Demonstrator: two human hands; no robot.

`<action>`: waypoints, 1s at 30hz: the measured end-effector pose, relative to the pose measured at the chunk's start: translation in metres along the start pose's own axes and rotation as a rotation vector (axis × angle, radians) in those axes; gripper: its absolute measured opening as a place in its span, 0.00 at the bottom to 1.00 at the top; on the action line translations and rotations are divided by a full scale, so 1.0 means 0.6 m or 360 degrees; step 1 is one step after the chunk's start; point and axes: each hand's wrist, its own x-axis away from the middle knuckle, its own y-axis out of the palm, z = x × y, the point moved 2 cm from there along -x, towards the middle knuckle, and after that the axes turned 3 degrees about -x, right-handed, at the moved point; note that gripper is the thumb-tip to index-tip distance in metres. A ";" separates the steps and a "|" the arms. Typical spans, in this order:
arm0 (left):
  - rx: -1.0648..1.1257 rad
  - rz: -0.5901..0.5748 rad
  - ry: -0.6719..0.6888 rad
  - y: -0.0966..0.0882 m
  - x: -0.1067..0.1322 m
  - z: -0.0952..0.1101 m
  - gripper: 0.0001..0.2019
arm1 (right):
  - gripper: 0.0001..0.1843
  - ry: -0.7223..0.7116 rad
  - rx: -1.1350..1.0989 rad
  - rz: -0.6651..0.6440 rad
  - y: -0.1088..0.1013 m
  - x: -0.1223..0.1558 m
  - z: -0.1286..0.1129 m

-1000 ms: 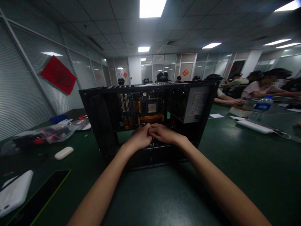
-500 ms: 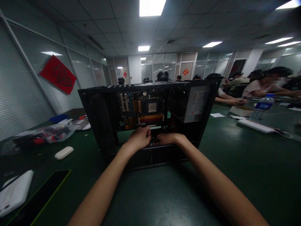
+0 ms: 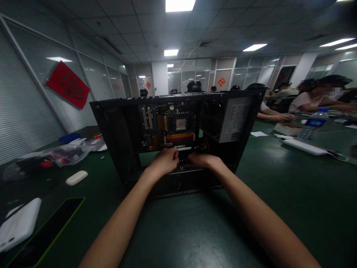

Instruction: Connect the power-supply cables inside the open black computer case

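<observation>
An open black computer case [image 3: 119, 137] stands on the green table [image 3: 279, 193], its inside facing me. A motherboard [image 3: 167, 126] sits inside at the back, with a power supply and fan [image 3: 223, 121] to its right. Both my hands reach into the lower middle of the case. My left hand [image 3: 164, 160] is curled closed just below the motherboard. My right hand [image 3: 202, 160] lies beside it with fingers bent down into the case; what either holds is hidden.
At the left lie a white oval case [image 3: 76, 178], a white box [image 3: 19, 225], a dark mat [image 3: 47, 232] and a plastic bag of parts [image 3: 55, 156]. At the right are a water bottle [image 3: 314, 128], a white bar [image 3: 302, 147] and seated people.
My hands were pressed together in front of the motherboard; they have parted slightly and dropped lower into the case. The view has tilted a little.
</observation>
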 end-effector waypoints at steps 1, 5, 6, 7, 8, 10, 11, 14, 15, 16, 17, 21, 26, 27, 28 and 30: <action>0.0019 0.0021 -0.0002 0.001 -0.001 -0.001 0.00 | 0.17 -0.0033 -0.0067 0.0075 -0.003 -0.001 -0.002; 0.0218 0.0210 0.0119 -0.004 -0.006 0.003 0.09 | 0.28 0.0013 -0.0639 0.0679 -0.023 -0.004 -0.006; 0.0296 0.0244 0.0161 -0.008 -0.007 0.006 0.12 | 0.29 0.0025 -0.0803 0.0784 -0.027 -0.004 -0.006; 0.0379 0.0264 0.0191 -0.012 -0.007 0.009 0.14 | 0.30 0.0013 -0.0940 0.0846 -0.029 -0.004 -0.006; 0.0458 0.0277 0.0206 -0.017 -0.007 0.012 0.16 | 0.30 -0.0017 -0.1045 0.0874 -0.031 -0.004 -0.007; 0.0574 0.0294 0.0189 -0.027 -0.006 0.017 0.20 | 0.31 -0.0082 -0.1175 0.0874 -0.034 -0.004 -0.009; 0.0601 0.0300 0.0177 -0.031 -0.005 0.018 0.22 | 0.31 -0.0096 -0.1224 0.0868 -0.035 -0.003 -0.010; 0.0602 0.0263 0.0174 -0.039 -0.004 0.013 0.24 | 0.32 -0.0110 -0.1394 0.0868 -0.039 -0.001 -0.011; 0.0603 0.0236 0.0186 -0.041 -0.004 0.010 0.24 | 0.32 -0.0109 -0.1449 0.0874 -0.041 0.001 -0.012; 0.0615 0.0201 0.0205 -0.043 -0.003 0.007 0.23 | 0.33 -0.0109 -0.1500 0.0879 -0.043 0.003 -0.012; 0.0641 0.0152 0.0230 -0.045 -0.002 0.003 0.23 | 0.33 -0.0115 -0.1548 0.0882 -0.045 0.005 -0.013; 0.0826 -0.0252 0.0366 -0.062 0.011 0.000 0.20 | 0.33 -0.0145 -0.1766 0.0849 -0.050 0.010 -0.016; 0.0906 -0.0655 0.0428 -0.102 0.040 0.012 0.21 | 0.34 -0.0155 -0.1753 0.0794 -0.045 0.004 -0.020; 0.0887 -0.0647 0.0441 -0.111 0.045 0.014 0.21 | 0.34 -0.0170 -0.1688 0.0780 -0.045 0.005 -0.023; 0.0873 -0.0619 0.0457 -0.119 0.049 0.017 0.20 | 0.34 -0.0187 -0.1583 0.0756 -0.046 0.008 -0.028; 0.0876 -0.0537 0.0481 -0.132 0.055 0.021 0.18 | 0.32 -0.0207 -0.1247 0.0672 -0.052 0.022 -0.044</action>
